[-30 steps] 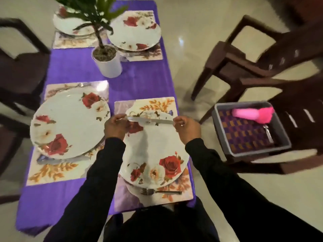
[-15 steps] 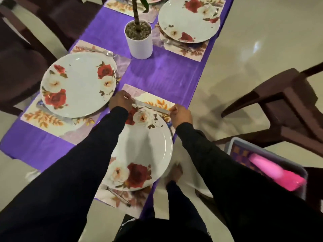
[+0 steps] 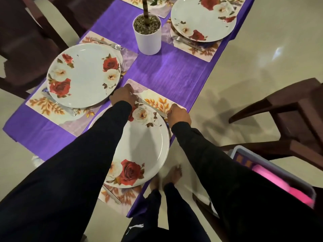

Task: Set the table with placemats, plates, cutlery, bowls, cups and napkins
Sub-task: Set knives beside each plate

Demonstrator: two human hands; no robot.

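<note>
1. Two hands hold one table knife (image 3: 151, 107) by its ends at the far rim of the nearest plate (image 3: 139, 147): the left hand (image 3: 123, 96) has its fingers curled down over the end nearer the middle of the counter, the right hand (image 3: 178, 114) pinches the end nearer the counter's edge.
2. The knife's long axis runs across the top of the place setting, from upper left to lower right in the head view; it lies low over the plate's rim and the placemat (image 3: 158, 100), and whether it touches them cannot be told. Which end is blade and which is handle is hidden under the fingers.
3. The rose-patterned plate sits on that leaf-printed placemat, with a second piece of cutlery (image 3: 111, 194) on the mat at the plate's near side, partly covered by the left sleeve.
4. To the left a second plate (image 3: 83, 75) rests on its own mat, with a fork (image 3: 109, 43) beyond it and a knife (image 3: 59, 105) on its near side.
5. Farther off, a third plate (image 3: 203, 18) and fork (image 3: 186, 42) lie beside a white plant pot (image 3: 147, 34) on the purple counter (image 3: 174, 74).
6. At the right, a grey tray (image 3: 272, 165) holding something pink (image 3: 279, 184) sits on a dark chair (image 3: 297, 123).
</note>
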